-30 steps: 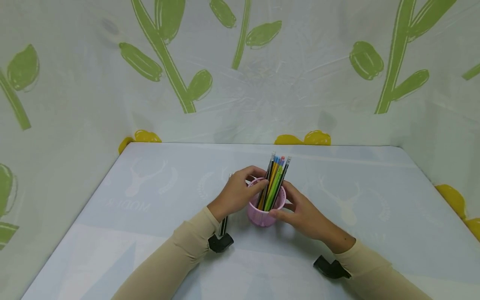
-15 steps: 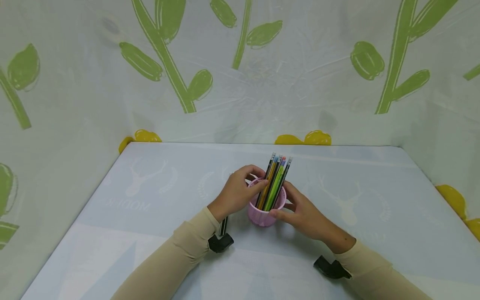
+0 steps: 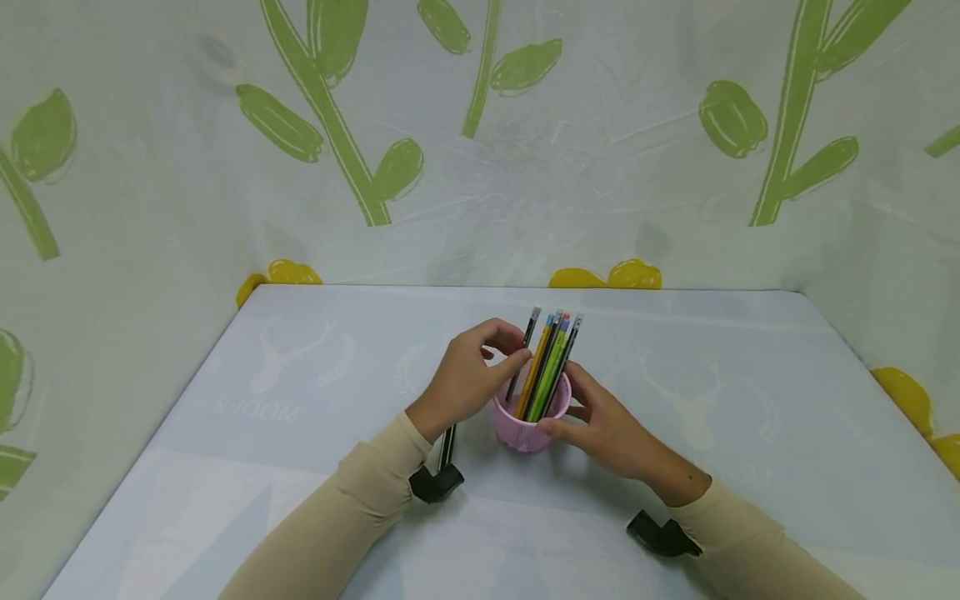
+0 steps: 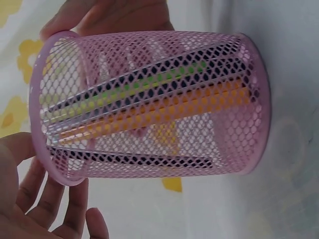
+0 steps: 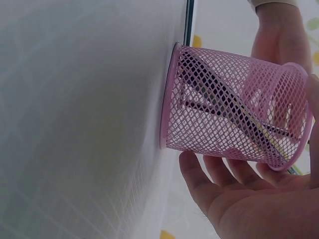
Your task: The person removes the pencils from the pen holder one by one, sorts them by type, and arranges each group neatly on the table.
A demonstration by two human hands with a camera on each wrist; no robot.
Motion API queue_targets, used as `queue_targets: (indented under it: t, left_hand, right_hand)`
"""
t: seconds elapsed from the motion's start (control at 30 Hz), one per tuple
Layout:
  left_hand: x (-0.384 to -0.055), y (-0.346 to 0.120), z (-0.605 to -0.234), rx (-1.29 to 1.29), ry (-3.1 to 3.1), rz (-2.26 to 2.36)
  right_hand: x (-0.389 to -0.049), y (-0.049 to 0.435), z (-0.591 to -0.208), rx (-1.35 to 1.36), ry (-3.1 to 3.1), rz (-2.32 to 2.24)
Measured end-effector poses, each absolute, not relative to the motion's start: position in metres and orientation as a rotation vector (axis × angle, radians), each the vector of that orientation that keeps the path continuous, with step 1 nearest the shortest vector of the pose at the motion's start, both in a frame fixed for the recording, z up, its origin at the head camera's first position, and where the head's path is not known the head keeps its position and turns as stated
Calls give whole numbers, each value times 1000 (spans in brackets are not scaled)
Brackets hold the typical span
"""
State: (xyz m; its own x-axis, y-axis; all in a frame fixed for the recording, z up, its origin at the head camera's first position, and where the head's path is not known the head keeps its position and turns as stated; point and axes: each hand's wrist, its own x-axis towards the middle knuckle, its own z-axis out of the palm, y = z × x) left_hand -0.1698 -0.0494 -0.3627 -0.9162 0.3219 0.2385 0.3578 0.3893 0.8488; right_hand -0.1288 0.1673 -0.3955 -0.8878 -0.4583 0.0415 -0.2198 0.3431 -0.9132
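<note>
A pink mesh pencil cup (image 3: 519,437) stands upright on the table. My right hand (image 3: 611,429) holds its right side, fingers curved along the mesh (image 5: 224,134) with the thumb near the rim. My left hand (image 3: 467,375) is at the left rim and pinches a black pencil (image 3: 533,323) between thumb and fingers. That pencil's lower end is inside the cup, raised off the base in the left wrist view. Leaning together to the right are several other pencils: orange (image 4: 199,102), green (image 3: 553,367) and black ones.
Dark striped pencils (image 3: 447,447) lie on the table just left of the cup, partly hidden by my left forearm; how many is unclear. The pale patterned tabletop (image 3: 712,375) meets a leaf-printed wall (image 3: 600,192) at the back.
The black pencil at the left has come away from the bundle, moving left with my left hand. A second black pencil came to show mid-bundle earlier. My right hand and the cup stay put.
</note>
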Motion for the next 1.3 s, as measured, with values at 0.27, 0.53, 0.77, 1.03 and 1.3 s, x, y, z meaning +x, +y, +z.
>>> queue_targets:
  t: [0.27,0.53,0.77,1.03,1.3]
  left_hand:
    - [-169,-55,-353,-669,-2530,-1631]
    - [-166,-62,-340,-696,-2450,-1657]
    - [-164,-69,-330,-709,-2310,-1700]
    - [-161,-77,-320,-722,-2183,-1752]
    - [-165,-89,-311,-660,-2133,-1772]
  right_hand:
    - [-128,167,-395,-607,2389,-1559]
    - [-129,167,-395,-606,2377,-1571]
    - [-129,166,-394,-579,2380,-1549]
    - [-128,166,-394,-579,2379,-1553]
    - [-128,166,-394,-601,2390,-1554]
